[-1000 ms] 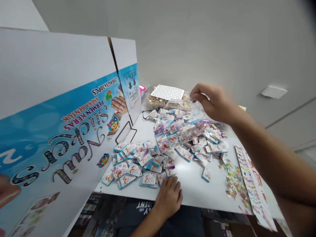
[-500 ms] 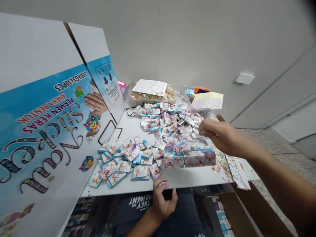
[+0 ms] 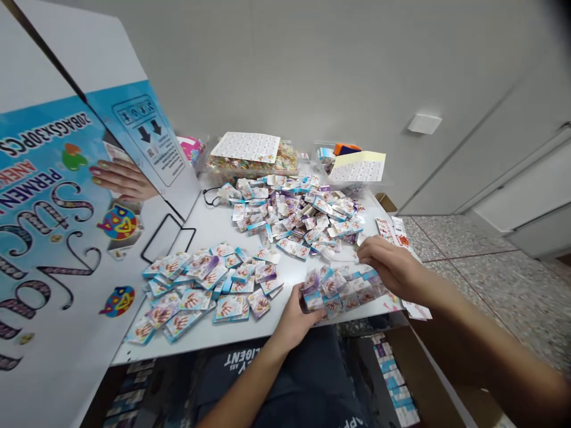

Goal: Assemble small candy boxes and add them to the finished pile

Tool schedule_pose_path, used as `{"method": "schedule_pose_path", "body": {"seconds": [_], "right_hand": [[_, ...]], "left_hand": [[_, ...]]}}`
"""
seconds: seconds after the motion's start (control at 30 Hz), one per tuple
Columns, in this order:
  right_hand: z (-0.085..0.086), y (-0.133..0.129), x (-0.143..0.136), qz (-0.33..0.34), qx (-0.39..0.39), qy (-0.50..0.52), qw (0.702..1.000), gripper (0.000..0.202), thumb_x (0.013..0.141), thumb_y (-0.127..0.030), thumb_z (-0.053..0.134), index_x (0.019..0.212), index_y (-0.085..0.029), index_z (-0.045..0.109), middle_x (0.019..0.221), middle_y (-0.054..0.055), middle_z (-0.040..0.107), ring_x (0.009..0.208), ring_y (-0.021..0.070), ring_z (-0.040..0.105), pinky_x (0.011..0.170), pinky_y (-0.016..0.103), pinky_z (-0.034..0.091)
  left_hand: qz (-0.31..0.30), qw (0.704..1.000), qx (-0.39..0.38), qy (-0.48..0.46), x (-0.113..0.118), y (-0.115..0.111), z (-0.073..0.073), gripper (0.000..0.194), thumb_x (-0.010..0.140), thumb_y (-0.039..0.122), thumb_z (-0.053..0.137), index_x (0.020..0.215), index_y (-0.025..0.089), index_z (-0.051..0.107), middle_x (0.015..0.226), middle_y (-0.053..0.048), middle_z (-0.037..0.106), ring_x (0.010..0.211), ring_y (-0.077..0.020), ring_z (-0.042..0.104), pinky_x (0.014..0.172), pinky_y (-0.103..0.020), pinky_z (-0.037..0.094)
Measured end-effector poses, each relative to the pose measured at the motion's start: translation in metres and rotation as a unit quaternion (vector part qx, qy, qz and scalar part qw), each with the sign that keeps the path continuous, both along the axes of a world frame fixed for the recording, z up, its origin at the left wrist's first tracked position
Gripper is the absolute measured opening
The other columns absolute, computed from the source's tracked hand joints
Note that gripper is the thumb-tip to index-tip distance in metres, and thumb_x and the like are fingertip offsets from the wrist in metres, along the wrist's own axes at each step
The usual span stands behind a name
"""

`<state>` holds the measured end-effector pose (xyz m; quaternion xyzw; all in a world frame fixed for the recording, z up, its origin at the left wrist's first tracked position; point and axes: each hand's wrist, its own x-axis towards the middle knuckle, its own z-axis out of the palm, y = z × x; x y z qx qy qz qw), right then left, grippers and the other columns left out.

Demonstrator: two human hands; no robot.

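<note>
A block of small candy boxes (image 3: pixel 350 295) with hand pictures, in rows inside a clear plastic bag (image 3: pixel 341 254), lies at the table's front edge. My left hand (image 3: pixel 294 318) grips the block's left end, thumb in front and fingers behind. At the bag's upper right, my right hand (image 3: pixel 386 261) is closed in a pinch on what looks like the film; its fingertips are partly hidden. Left of my left hand is a pile of closed flat boxes (image 3: pixel 196 291). Behind the block are heaped small boxes (image 3: pixel 298 211), many with open flaps.
A large printed carton (image 3: pixel 89 196) stands at the left, a black wire frame (image 3: pixel 167 238) beside it. Farther back are a bag of wrapped candies (image 3: pixel 285 159) under a printed sheet (image 3: pixel 245 147) and another sheet (image 3: pixel 359 167). Below the table edge sits an open carton (image 3: pixel 428 368) with packed boxes.
My left hand has moved from the table's edge onto the block's left end and closed on it. The block now sits tilted. My view has shifted to the right.
</note>
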<state>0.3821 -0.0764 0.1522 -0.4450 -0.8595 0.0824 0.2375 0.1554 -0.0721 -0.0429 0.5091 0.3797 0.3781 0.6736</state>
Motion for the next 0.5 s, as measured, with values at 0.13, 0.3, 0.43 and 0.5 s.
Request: {"method": "schedule_pose_path", "body": {"seconds": [0.13, 0.3, 0.43, 0.5], "right_hand": [[-0.015, -0.034, 0.012, -0.018, 0.014, 0.024, 0.999, 0.024, 0.096, -0.007, 0.044, 0.1, -0.025, 0.058, 0.093, 0.008, 0.066, 0.085, 0.0223, 0.061, 0.074, 0.036, 0.05], [-0.06, -0.095, 0.005, -0.047, 0.012, 0.038, 0.998, 0.035, 0.092, -0.004, 0.045, 0.111, -0.029, 0.06, 0.091, 0.007, 0.071, 0.081, 0.0254, 0.067, 0.081, 0.044, 0.054], [-0.124, -0.135, -0.012, -0.094, 0.04, 0.083, 0.991, 0.036, 0.09, -0.002, 0.044, 0.111, -0.026, 0.061, 0.091, 0.008, 0.072, 0.08, 0.0259, 0.07, 0.08, 0.046, 0.057], [-0.155, -0.148, -0.021, -0.128, 0.049, 0.113, 0.984, 0.036, 0.09, -0.003, 0.045, 0.111, -0.026, 0.061, 0.092, 0.008, 0.072, 0.081, 0.0267, 0.07, 0.077, 0.047, 0.058]], "left_hand": [[0.067, 0.989, 0.09, 0.102, 0.0, 0.013, -0.007, 0.071, 0.076, 0.025, 0.081, 0.138, 0.02, 0.047, 0.136, -0.014, 0.062, 0.126, -0.0297, 0.06, 0.111, -0.049, 0.044], [0.109, 0.943, 0.238, 0.205, -0.013, 0.03, -0.019, 0.055, 0.079, 0.019, 0.072, 0.131, 0.02, 0.053, 0.128, -0.012, 0.065, 0.123, -0.0302, 0.061, 0.108, -0.05, 0.047], [0.126, 0.894, 0.344, 0.258, -0.02, 0.03, -0.027, 0.047, 0.081, 0.012, 0.062, 0.127, 0.019, 0.053, 0.121, -0.011, 0.065, 0.117, -0.0268, 0.063, 0.102, -0.045, 0.053], [0.14, 0.866, 0.395, 0.273, -0.021, 0.03, -0.03, 0.046, 0.082, 0.008, 0.056, 0.127, 0.019, 0.052, 0.122, -0.011, 0.064, 0.118, -0.0262, 0.062, 0.103, -0.046, 0.053]]}}
